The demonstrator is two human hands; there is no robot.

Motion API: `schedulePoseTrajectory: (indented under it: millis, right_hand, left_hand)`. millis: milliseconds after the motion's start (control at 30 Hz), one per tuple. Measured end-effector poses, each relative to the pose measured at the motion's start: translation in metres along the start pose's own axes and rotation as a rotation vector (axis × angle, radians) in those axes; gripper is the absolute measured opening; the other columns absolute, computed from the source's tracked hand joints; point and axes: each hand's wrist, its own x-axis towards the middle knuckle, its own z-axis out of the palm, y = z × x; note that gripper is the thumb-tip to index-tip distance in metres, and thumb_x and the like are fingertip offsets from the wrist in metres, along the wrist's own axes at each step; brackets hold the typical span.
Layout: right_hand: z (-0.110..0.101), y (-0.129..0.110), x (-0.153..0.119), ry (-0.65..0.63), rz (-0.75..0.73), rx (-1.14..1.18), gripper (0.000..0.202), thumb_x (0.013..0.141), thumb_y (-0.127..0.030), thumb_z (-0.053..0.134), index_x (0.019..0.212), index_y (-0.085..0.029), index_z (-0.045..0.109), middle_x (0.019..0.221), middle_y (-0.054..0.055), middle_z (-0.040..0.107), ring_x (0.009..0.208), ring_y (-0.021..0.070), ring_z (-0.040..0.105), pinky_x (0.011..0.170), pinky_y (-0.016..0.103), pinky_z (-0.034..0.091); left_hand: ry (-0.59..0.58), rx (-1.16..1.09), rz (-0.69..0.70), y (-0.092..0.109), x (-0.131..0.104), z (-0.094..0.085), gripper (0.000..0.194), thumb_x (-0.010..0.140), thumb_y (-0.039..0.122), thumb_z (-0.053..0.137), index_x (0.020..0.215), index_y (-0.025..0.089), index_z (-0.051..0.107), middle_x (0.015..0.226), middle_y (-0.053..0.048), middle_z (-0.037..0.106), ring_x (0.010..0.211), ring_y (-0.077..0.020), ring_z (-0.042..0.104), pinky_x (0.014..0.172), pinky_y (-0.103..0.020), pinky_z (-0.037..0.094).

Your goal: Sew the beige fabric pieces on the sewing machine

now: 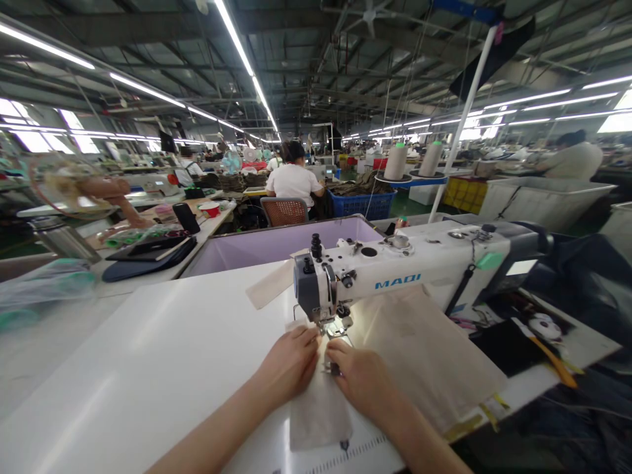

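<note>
A white sewing machine (375, 270) stands on the white table, its lamp lit at the needle. A narrow beige cloth strip (318, 418) runs from the needle area toward the front edge. My left hand (291, 359) lies on the strip just left of the presser foot, fingers bent together. Close to the foot's right side, my right hand (360, 375) has its fingers closed at the strip's edge; what they pinch is hidden. A wide beige cloth (424, 355) is spread right of the needle, under the machine arm. Another beige piece (270, 284) lies behind the machine head.
The white tabletop (162, 368) extends left. A lilac-lined bin (237, 249) is behind it. Right are an orange-handled tool (557, 362) and dark cloth. Thread cones (395, 162) stand behind the machine. A seated person in white (293, 179) faces away farther back.
</note>
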Motion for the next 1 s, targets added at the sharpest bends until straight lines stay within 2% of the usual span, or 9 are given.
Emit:
schedulePoseTrajectory:
  millis: [200, 333, 400, 500, 633, 767, 833, 933, 1000]
  right_hand:
    - [0.001, -0.002, 0.002, 0.026, 0.007, 0.001, 0.032, 0.086, -0.008, 0.052, 0.109, -0.025, 0.066, 0.118, 0.000, 0.070, 0.096, 0.0183, 0.070, 0.079, 0.025, 0.049]
    - [0.011, -0.005, -0.007, 0.041, 0.050, 0.050, 0.041, 0.082, -0.006, 0.052, 0.116, -0.026, 0.065, 0.128, 0.000, 0.067, 0.103, 0.0196, 0.069, 0.083, 0.024, 0.050]
    - [0.016, -0.005, -0.011, 0.048, 0.058, 0.058, 0.046, 0.080, -0.005, 0.052, 0.120, -0.026, 0.064, 0.137, 0.000, 0.063, 0.107, 0.0211, 0.068, 0.086, 0.025, 0.051]
    - [0.020, -0.005, -0.015, 0.057, 0.056, 0.065, 0.050, 0.079, -0.004, 0.052, 0.122, -0.026, 0.064, 0.141, 0.001, 0.060, 0.114, 0.0224, 0.066, 0.093, 0.027, 0.051]
    - [0.029, 0.001, -0.022, 0.081, 0.076, 0.065, 0.052, 0.076, -0.002, 0.049, 0.119, -0.025, 0.067, 0.139, 0.003, 0.062, 0.116, 0.0230, 0.066, 0.096, 0.028, 0.052]
    - [0.047, 0.013, -0.033, 0.185, 0.022, 0.039, 0.056, 0.071, -0.001, 0.050, 0.121, -0.021, 0.066, 0.137, 0.008, 0.064, 0.115, 0.0241, 0.067, 0.095, 0.030, 0.054]
    - [0.051, 0.017, -0.037, 0.234, -0.020, 0.045, 0.050, 0.074, -0.002, 0.049, 0.118, -0.019, 0.067, 0.132, 0.010, 0.067, 0.113, 0.0245, 0.068, 0.093, 0.030, 0.056]
    - [0.047, 0.015, -0.040, 0.254, -0.047, 0.082, 0.040, 0.081, -0.006, 0.046, 0.113, -0.019, 0.068, 0.127, 0.012, 0.069, 0.108, 0.0241, 0.071, 0.088, 0.030, 0.058]
    - [0.043, 0.011, -0.040, 0.249, -0.040, 0.111, 0.040, 0.081, -0.006, 0.045, 0.113, -0.018, 0.067, 0.125, 0.012, 0.070, 0.105, 0.0241, 0.072, 0.086, 0.031, 0.059]
  left_hand:
    - [0.015, 0.015, 0.007, -0.004, 0.002, -0.001, 0.019, 0.092, 0.011, 0.049, 0.101, 0.017, 0.065, 0.112, -0.010, 0.067, 0.109, -0.0263, 0.061, 0.097, -0.042, 0.054]
    - [0.078, 0.053, -0.051, -0.003, -0.011, 0.012, 0.035, 0.094, 0.014, 0.048, 0.127, 0.015, 0.058, 0.136, -0.013, 0.060, 0.126, -0.0284, 0.056, 0.105, -0.046, 0.051]
    - [0.120, 0.071, -0.093, -0.005, -0.017, 0.021, 0.040, 0.097, 0.020, 0.049, 0.136, 0.014, 0.053, 0.144, -0.014, 0.055, 0.134, -0.0306, 0.050, 0.109, -0.049, 0.048]
    - [0.129, 0.083, -0.133, -0.008, -0.020, 0.029, 0.048, 0.098, 0.031, 0.052, 0.142, 0.011, 0.049, 0.147, -0.017, 0.053, 0.139, -0.0341, 0.044, 0.112, -0.052, 0.045]
    - [0.109, 0.082, -0.151, -0.009, -0.021, 0.028, 0.051, 0.097, 0.030, 0.053, 0.143, 0.010, 0.048, 0.149, -0.017, 0.050, 0.141, -0.0337, 0.043, 0.113, -0.051, 0.044]
    - [0.114, 0.051, -0.119, 0.002, -0.038, 0.025, 0.055, 0.097, 0.030, 0.054, 0.148, 0.014, 0.043, 0.153, -0.016, 0.045, 0.143, -0.0336, 0.040, 0.113, -0.051, 0.044]
    - [0.100, 0.038, -0.089, 0.012, -0.049, 0.024, 0.057, 0.097, 0.032, 0.054, 0.150, 0.015, 0.040, 0.156, -0.015, 0.042, 0.144, -0.0335, 0.039, 0.113, -0.051, 0.043]
    - [0.066, 0.030, -0.069, 0.027, -0.062, 0.020, 0.058, 0.098, 0.035, 0.053, 0.150, 0.015, 0.039, 0.157, -0.015, 0.040, 0.145, -0.0337, 0.037, 0.114, -0.051, 0.042]
    - [0.050, 0.025, -0.069, 0.033, -0.065, 0.017, 0.057, 0.098, 0.036, 0.053, 0.150, 0.015, 0.040, 0.156, -0.015, 0.041, 0.144, -0.0337, 0.037, 0.114, -0.051, 0.042]
